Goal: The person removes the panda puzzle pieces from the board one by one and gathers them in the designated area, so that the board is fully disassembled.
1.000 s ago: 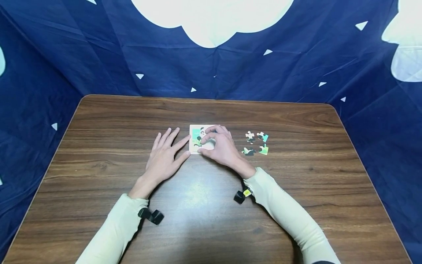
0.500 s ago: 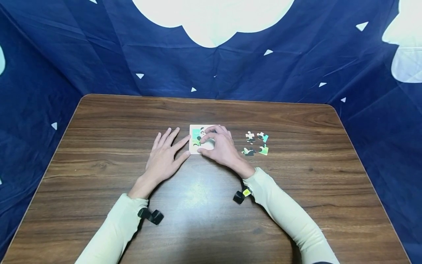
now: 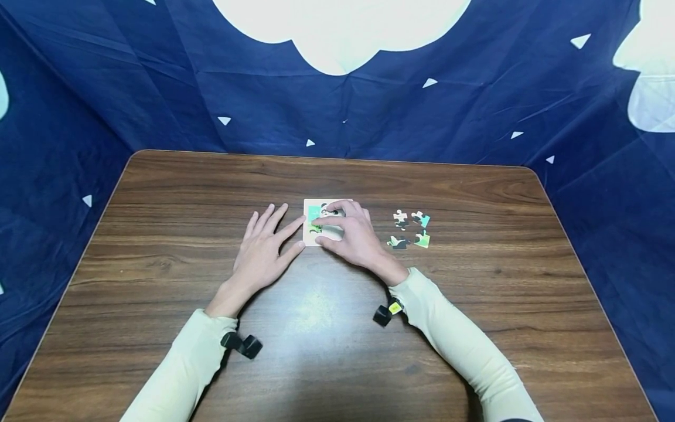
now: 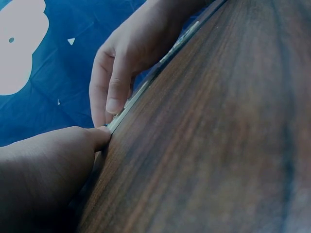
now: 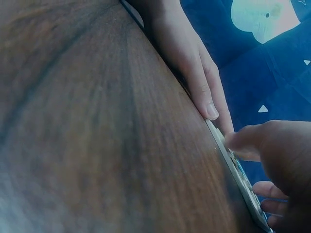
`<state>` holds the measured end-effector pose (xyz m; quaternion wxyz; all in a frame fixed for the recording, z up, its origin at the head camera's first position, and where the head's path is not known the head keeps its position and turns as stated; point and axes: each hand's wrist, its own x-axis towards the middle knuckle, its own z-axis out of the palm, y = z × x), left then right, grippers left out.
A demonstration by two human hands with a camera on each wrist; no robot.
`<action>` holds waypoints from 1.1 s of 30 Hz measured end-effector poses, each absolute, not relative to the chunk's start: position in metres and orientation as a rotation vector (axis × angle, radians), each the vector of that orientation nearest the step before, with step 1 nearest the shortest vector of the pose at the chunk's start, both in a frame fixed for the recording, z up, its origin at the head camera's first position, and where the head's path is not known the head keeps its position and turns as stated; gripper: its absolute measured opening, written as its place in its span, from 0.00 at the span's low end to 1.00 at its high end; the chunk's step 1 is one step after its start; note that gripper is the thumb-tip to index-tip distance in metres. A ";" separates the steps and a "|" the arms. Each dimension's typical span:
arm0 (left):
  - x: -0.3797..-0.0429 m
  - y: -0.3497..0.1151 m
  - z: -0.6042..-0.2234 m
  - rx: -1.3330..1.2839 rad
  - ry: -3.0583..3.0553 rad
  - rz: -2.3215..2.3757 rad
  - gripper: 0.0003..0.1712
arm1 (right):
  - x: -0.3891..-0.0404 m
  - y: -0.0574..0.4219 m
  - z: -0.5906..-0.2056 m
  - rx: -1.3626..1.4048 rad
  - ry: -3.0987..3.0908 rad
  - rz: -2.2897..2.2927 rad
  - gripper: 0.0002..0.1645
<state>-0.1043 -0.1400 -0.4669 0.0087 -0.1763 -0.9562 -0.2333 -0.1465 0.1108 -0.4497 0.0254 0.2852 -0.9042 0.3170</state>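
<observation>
A small white-bordered puzzle board point(image 3: 308, 237) with a panda picture in green and teal lies near the table's middle. Flat beside it, my left hand point(image 3: 258, 252) has its fingers spread, with index fingertip and thumb tip against the board's left edge. My right hand point(image 3: 358, 234) arches over the right part of the board. Its index finger reaches out onto the picture's left portion, and its thumb is near the front border. No piece shows lifted between them. The right wrist view has the board point(image 5: 233, 167) edge-on. My right palm and fingers cover part of the picture.
Several loose jigsaw pieces lie right of the board, among them a white-and-black one point(image 3: 400, 218) and a green one point(image 3: 422, 239). They rest on a brown wooden table point(image 3: 316, 363). A dark blue cloth point(image 3: 174, 88) with white shapes hangs behind and at the sides.
My right index finger has straightened and slid left across the picture, from a more bent pose. The left hand, board and loose pieces stay where they were.
</observation>
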 end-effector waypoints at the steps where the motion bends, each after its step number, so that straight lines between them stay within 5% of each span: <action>1: -0.104 -0.140 -0.467 -0.550 -2.987 -0.729 0.36 | -0.146 0.111 -0.450 0.888 -2.797 0.977 0.19; 33: -0.103 -0.140 -0.466 -0.551 -2.978 -0.738 0.36 | -0.138 0.104 -0.454 0.744 -2.753 1.045 0.13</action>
